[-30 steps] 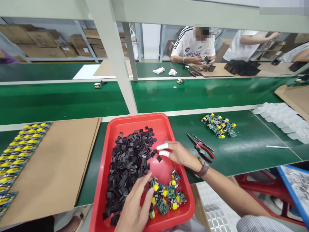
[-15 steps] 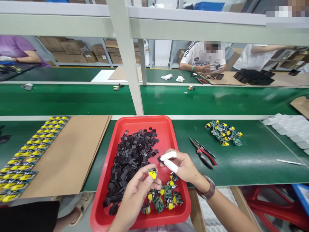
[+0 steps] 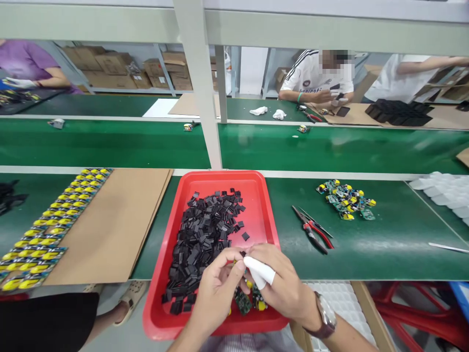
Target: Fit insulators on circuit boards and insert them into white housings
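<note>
My left hand [image 3: 220,283] is closed on a small circuit board with a yellow component [image 3: 235,262], mostly hidden by the fingers. My right hand [image 3: 284,281], with white finger cots [image 3: 261,272] on thumb and forefinger, meets it and pinches a small black piece [image 3: 242,253] against the board's top. Both hands are over the near part of a red tray [image 3: 269,220]. Many loose black pieces [image 3: 205,230] fill the tray's left side. Below my hands lie several more circuit boards [image 3: 242,302], partly covered.
Red-handled pliers [image 3: 314,233] and a pile of boards [image 3: 346,199] lie on the green bench to the right. Cardboard [image 3: 106,220] with rows of yellow-topped boards [image 3: 54,227] is at left. A post [image 3: 201,83] rises behind the tray; co-workers sit beyond the conveyor belt [image 3: 146,146].
My right hand has moved down and left to meet my left hand, bringing the black piece onto the circuit board. The view has shifted slightly.
</note>
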Demonstrator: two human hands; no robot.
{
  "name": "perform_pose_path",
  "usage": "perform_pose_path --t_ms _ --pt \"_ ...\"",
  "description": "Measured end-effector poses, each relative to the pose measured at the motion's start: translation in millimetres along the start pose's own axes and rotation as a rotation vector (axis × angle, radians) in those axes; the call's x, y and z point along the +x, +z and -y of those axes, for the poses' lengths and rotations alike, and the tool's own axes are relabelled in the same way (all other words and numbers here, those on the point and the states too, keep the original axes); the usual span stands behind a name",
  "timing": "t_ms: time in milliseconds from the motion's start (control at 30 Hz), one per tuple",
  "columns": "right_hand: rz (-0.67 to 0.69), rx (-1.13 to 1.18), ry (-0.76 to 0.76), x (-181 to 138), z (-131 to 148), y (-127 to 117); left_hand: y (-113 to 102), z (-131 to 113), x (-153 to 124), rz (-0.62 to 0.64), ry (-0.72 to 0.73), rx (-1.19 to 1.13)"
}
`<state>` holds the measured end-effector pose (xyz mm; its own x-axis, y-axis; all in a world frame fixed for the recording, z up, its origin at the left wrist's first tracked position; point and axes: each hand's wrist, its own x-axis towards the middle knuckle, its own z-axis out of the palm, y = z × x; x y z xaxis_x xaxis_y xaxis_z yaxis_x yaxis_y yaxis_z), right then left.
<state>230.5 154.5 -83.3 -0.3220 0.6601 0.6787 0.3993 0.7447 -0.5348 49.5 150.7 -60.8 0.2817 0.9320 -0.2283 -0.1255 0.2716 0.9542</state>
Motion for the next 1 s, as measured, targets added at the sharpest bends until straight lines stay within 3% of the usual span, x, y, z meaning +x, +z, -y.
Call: perform_pose_path --t_ms 200,300,500,700,900,1000 --pt "-0.053 0.403 0.285 4.3 6.8 4.3 -2.0 -0.9 1.2 -0.023 0.014 -0.032" --pt "-0.070 0.462 0.415 6.3 3.2 5.7 -4.4 -0.5 1.0 -0.015 0.026 -0.068" --pt "-0.001 0.538 0.423 19.4 -2.9 6.2 -12.3 4.5 -2.5 0.107 -0.009 -0.182" --pt "-0.212 0.542 0.598 9.7 -5.4 0.9 -29.2 -1.2 -2.2 0.154 -0.043 -0.139" --pt "-0.171 0.526 0.610 -0.4 -5.9 -5.3 -29.2 -0.3 -3.0 0.078 -0.032 -0.017" --pt "-0.201 0.537 0.627 -2.3 -1.0 -2.5 -25.4 8.8 -3.1 -0.010 0.003 0.158"
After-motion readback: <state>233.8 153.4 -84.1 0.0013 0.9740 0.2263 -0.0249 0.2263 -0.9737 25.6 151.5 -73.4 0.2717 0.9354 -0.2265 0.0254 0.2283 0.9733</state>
